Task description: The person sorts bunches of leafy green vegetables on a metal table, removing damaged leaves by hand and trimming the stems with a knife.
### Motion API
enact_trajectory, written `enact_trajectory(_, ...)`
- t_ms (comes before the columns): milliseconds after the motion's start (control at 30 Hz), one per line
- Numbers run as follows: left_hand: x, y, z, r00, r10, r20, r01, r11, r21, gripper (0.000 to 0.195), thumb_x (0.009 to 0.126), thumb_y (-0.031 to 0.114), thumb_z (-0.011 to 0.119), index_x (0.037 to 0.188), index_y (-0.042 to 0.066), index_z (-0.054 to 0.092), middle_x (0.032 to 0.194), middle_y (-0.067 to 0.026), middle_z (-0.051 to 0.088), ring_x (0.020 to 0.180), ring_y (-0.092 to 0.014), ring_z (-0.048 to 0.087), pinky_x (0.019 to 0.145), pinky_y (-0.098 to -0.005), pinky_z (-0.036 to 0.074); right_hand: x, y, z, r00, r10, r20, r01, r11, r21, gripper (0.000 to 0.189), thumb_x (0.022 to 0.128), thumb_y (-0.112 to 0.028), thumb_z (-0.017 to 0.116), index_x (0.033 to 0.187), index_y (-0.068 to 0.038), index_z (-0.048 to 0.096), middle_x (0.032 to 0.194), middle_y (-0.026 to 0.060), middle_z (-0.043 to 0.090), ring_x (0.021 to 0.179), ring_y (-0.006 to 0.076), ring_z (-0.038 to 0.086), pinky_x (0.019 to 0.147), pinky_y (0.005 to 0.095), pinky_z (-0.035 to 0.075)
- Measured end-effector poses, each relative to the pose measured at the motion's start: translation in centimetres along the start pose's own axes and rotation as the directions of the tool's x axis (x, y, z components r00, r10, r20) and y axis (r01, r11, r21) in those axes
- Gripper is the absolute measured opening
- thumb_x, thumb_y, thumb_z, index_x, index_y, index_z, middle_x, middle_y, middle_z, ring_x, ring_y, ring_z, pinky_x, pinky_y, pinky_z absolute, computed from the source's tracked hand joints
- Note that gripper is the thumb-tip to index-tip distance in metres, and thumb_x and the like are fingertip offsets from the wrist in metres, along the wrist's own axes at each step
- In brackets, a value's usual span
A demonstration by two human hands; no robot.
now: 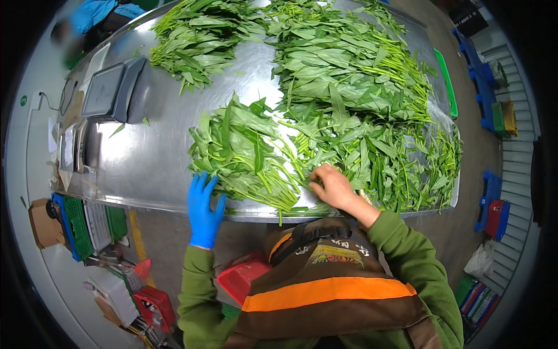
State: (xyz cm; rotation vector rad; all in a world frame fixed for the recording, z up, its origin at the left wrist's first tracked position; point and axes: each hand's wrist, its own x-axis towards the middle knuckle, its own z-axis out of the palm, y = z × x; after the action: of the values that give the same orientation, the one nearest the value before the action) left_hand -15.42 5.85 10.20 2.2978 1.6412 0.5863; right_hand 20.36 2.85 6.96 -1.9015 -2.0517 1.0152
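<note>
My left hand (pixel 205 213), in a blue glove, rests at the table's front edge with its fingers spread. Its fingertips touch or nearly touch the leafy end of a loose bunch of water spinach (pixel 244 152); the stems of that bunch point right and toward me. At the stem side is my bare right hand (pixel 333 187), its fingers curled down near the greens. Whether anything is pinched there is hidden. Right of that hand lies a looser spread of leaves and cut stems (pixel 383 161). A large layered pile of water spinach (pixel 344 70) lies beyond it.
Everything lies on a stainless steel table (pixel 161 165). Another heap of greens (pixel 196 43) is at the far side, with a scale (pixel 107 91) to its left. A person in blue (pixel 98 15) is at the far left. A red crate (pixel 242 275) stands below the table.
</note>
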Motion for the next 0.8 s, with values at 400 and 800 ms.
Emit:
enact_trajectory(400, -0.9, 6.3, 9.5, 0.730, -0.638, 0.245, 0.665, 0.580, -0.471, 0.034, 0.082, 0.034, 0.077, 0.086, 0.002, 0.070, 0.072, -0.0083, 0.069, 0.064, -0.016, 0.063, 0.061, -0.0305, 0.049, 3.0, -1.7, 7.8, 0.982, -0.108, 0.155, 0.046, 0.934, 0.355, 0.020, 0.081, -0.022, 0.070, 0.090, -0.006, 0.066, 0.081, 0.0119, 0.067, 0.076, 0.0323, 0.065, 0.069, 0.0411, 0.052)
enact_trajectory(800, -0.4, 6.0, 10.9, 0.495, -0.552, 0.671, 0.820, 0.042, -0.570, 0.038, 0.086, 0.028, 0.076, 0.095, -0.007, 0.064, 0.075, -0.0092, 0.067, 0.059, -0.013, 0.062, 0.053, -0.0245, 0.049, 0.3, -3.1, 6.8, 0.995, 0.045, -0.092, 0.015, 0.828, 0.561, 0.015, 0.083, -0.010, 0.072, 0.092, 0.002, 0.070, 0.081, 0.0125, 0.069, 0.070, 0.0171, 0.069, 0.064, 0.0283, 0.054)
